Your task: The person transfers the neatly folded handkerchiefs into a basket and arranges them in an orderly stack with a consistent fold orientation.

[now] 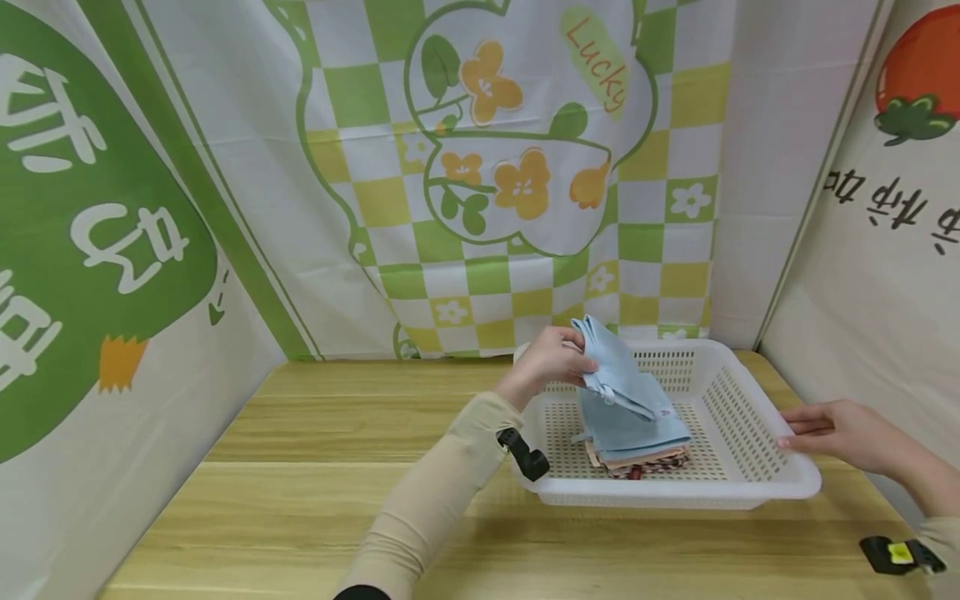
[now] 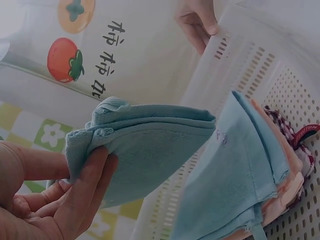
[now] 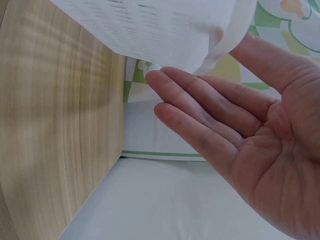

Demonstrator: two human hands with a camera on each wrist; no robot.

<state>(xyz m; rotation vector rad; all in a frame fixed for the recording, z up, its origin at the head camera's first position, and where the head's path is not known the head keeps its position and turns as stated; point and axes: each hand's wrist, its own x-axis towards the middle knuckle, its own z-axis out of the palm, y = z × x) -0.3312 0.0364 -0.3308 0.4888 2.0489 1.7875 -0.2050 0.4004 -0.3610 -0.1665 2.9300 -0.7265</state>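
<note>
My left hand (image 1: pixel 551 360) pinches a folded light-blue cloth (image 1: pixel 617 367) by its edge, thumb on one side and fingers on the other. In the left wrist view its layered folds and a gathered corner show. Beneath it, a second folded light-blue cloth (image 2: pixel 225 165) with a small embroidered mark tops a stack; a peach cloth (image 2: pixel 284 200) and a dark red patterned cloth (image 2: pixel 306 159) show under it. The stack lies inside a white plastic basket (image 1: pixel 772 487). At the basket's right rim is my right hand (image 3: pixel 240 120), thumb over the rim, fingers fairly straight below it.
The basket stands on a wood-grain table (image 1: pixel 337 500), near its back right. Behind hangs a green-and-yellow checked curtain (image 1: pixel 405 283). Printed white sheets rise at the left and right (image 1: pixel 847 275). Black straps with devices (image 1: pixel 525 454) sit on both wrists.
</note>
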